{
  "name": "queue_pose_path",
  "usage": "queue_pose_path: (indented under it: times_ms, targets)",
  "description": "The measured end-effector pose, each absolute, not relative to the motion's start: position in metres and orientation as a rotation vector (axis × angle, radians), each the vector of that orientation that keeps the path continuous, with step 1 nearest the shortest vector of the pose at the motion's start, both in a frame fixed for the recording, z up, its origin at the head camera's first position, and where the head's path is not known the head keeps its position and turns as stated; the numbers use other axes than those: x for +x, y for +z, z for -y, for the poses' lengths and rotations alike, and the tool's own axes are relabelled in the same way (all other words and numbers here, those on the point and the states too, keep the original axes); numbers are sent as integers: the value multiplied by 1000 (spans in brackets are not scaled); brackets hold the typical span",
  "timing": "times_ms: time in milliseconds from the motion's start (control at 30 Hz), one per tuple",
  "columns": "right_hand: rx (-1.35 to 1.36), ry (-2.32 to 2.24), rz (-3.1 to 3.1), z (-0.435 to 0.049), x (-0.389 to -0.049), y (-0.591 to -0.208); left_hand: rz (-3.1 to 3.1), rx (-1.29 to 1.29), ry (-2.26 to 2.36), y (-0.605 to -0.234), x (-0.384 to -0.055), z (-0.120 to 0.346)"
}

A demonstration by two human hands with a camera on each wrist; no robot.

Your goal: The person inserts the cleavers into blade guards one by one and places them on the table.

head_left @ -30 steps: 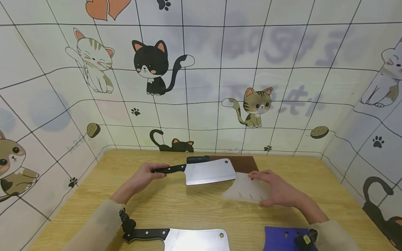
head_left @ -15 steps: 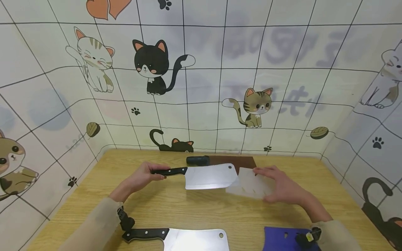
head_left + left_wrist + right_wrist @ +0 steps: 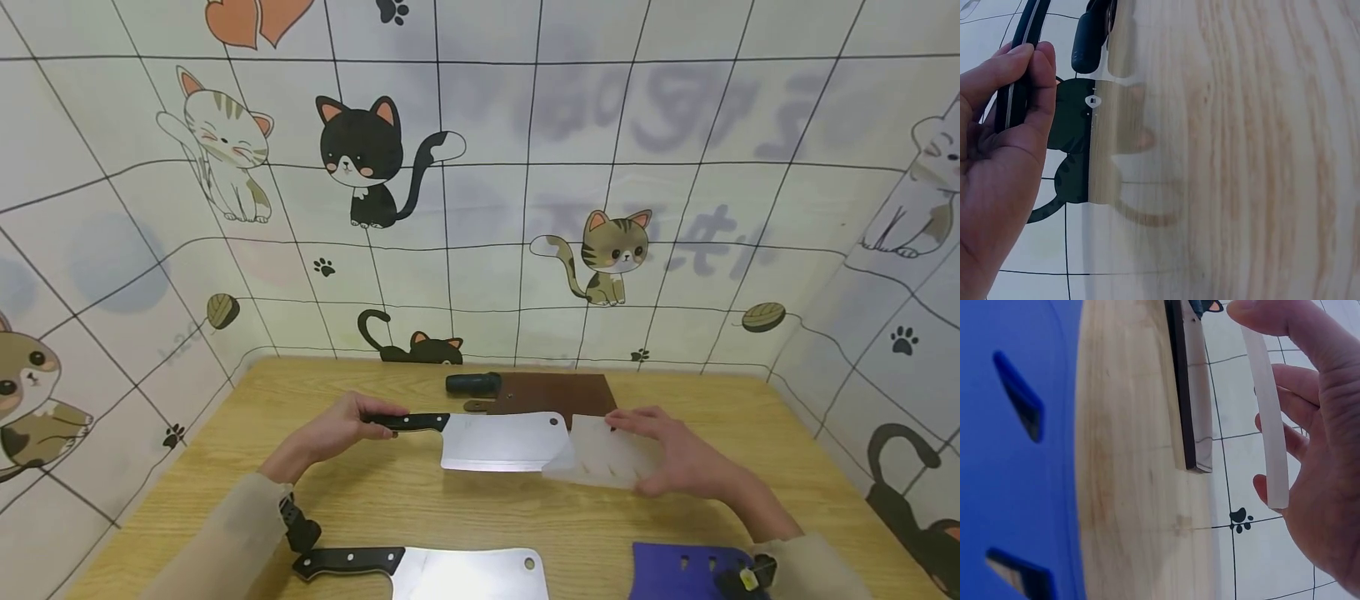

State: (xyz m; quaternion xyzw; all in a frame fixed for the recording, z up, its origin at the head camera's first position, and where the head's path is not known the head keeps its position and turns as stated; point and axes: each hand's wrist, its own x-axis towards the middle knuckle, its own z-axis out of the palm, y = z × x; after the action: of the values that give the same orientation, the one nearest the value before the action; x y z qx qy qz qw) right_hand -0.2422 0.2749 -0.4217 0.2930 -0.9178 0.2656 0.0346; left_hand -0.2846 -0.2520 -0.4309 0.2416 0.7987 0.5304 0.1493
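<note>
My left hand [image 3: 337, 429] grips the black riveted handle of a cleaver [image 3: 498, 439] held level above the table. The left wrist view shows my fingers and thumb around that handle [image 3: 1019, 75]. My right hand [image 3: 686, 454] pinches a translucent white blade guard [image 3: 611, 454], thumb on one edge and fingers on the other. In the head view the guard's open end overlaps the far end of the blade, and a corner of the blade shows through it. Seen edge-on in the right wrist view, the guard [image 3: 1269, 425] lies between thumb and fingers.
A second cleaver [image 3: 472, 575] lies at the front of the wooden table [image 3: 300, 517]. To its right is a blue blade guard [image 3: 652, 575], partly under the right wrist. Along the back wall lies a brown sheath [image 3: 555, 390] beside a dark handle [image 3: 472, 384].
The cleaver has come down a little and turned from slightly tilted to level. Its blade end now overlaps the guard's mouth more, and my right hand has shifted slightly right.
</note>
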Motion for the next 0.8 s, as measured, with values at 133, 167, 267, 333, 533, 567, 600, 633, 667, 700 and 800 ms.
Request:
queue_pose_path:
  times_ms: [133, 167, 267, 333, 533, 567, 600, 633, 667, 700, 800]
  targets:
    - [944, 806, 2803, -273, -241, -423, -2289, 701, 1513, -432, -285, 252]
    - [952, 801, 2798, -273, -241, -423, -2289, 701, 1509, -432, -285, 252]
    - [959, 777, 2790, -271, -239, -422, -2303, 700, 1478, -431, -286, 252]
    - [992, 781, 2774, -269, -238, -421, -2324, 711, 1442, -430, -286, 252]
    - [1124, 756, 2702, -258, -237, -422, -2331, 709, 1411, -430, -287, 248]
    - [1125, 752, 2695, -256, -237, -423, -2324, 701, 1422, -430, -287, 247]
    - [1120, 750, 2693, -255, -236, -423, -2320, 690, 1432, -431, -287, 246]
    - [1109, 747, 2691, -255, -236, -423, -2317, 683, 1440, -431, -287, 246]
    - [1099, 744, 2689, -254, -236, -424, -2312, 676, 1450, -432, -287, 246]
    - [1092, 747, 2688, -254, -236, -424, -2312, 670, 1455, -433, -287, 245]
    - [1089, 735, 2681, -254, -238, -426, -2316, 662, 1468, -434, -289, 245]
